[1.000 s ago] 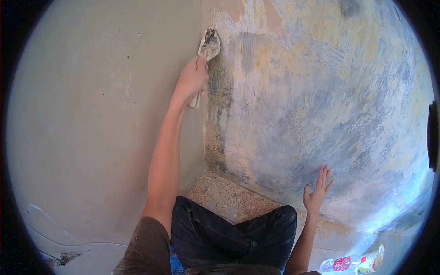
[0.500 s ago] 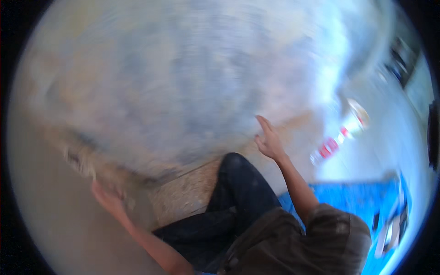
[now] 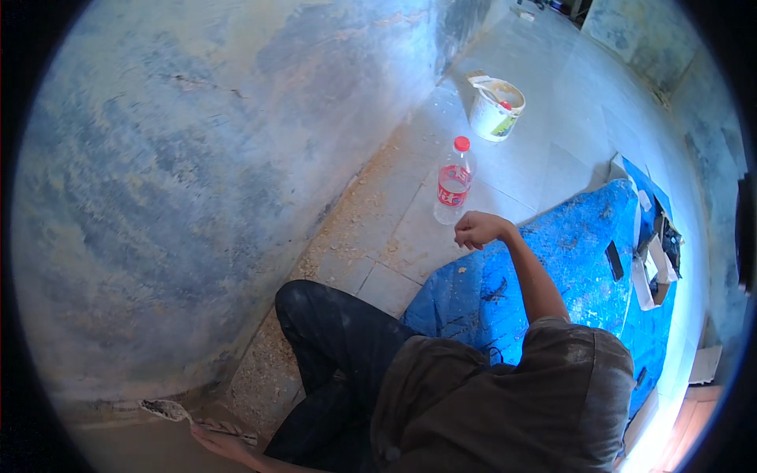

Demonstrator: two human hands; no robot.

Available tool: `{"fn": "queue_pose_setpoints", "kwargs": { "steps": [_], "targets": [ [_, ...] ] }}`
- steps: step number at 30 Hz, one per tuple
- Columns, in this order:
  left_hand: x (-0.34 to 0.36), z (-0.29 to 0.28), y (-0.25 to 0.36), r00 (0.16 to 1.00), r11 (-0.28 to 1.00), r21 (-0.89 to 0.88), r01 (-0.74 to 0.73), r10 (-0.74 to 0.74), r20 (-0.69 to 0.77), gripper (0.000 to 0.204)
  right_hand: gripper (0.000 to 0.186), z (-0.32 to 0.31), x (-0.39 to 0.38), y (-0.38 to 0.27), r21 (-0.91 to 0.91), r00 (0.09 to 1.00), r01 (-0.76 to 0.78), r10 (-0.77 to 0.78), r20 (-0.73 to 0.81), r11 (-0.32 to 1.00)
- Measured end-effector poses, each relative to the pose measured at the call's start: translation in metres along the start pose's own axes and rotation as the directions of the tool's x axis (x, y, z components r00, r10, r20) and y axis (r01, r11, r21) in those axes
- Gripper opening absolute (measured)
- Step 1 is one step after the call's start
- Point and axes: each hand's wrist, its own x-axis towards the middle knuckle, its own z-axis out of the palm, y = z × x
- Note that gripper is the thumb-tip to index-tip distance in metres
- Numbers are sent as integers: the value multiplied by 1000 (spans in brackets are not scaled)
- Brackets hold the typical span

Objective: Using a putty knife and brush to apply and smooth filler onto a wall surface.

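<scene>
At the lower left, the left hand (image 3: pixel 219 444) grasps a small leaf-shaped trowel (image 3: pixel 167 409) by its handle, fingers wrapped round it; the plaster-caked blade points left, close to the foot of a mottled blue-grey wall (image 3: pixel 197 197), though whether it touches cannot be told. Over toward the right, the right hand (image 3: pixel 482 229) has its fingers curled in with nothing visible in them, just beside the base of a clear plastic bottle (image 3: pixel 453 185) with a red cap and red label, standing upright on the pale tiled floor (image 3: pixel 568 102). Beyond the bottle stands a smeared white bucket (image 3: pixel 490 122). Pale crumbs (image 3: pixel 335 260) lie along the wall's foot, and a stained blue sheet (image 3: pixel 583 221) spreads beneath the right forearm, bearing an open cardboard box (image 3: pixel 650 292).
</scene>
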Motion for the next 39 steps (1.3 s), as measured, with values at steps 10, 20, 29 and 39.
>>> {"fn": "queue_pose_setpoints", "kwargs": {
  "steps": [10,20,29,39],
  "targets": [
    [8,-5,9,998,999,15,-38,39,-49,41,106,25,69,61,-57,650,314,-258,-714,948],
    [42,-36,-28,995,967,236,92,-99,20,54,74,-10,44,134,111,499,283,-48,-865,953],
    [1,10,33,979,938,282,-203,190,72,41,76,-107,-9,226,109,159,-38,114,-981,993],
    [47,-10,-10,840,811,222,-542,530,114,43,82,-181,-1,287,263,-69,-382,256,-964,886]
  ]
}}
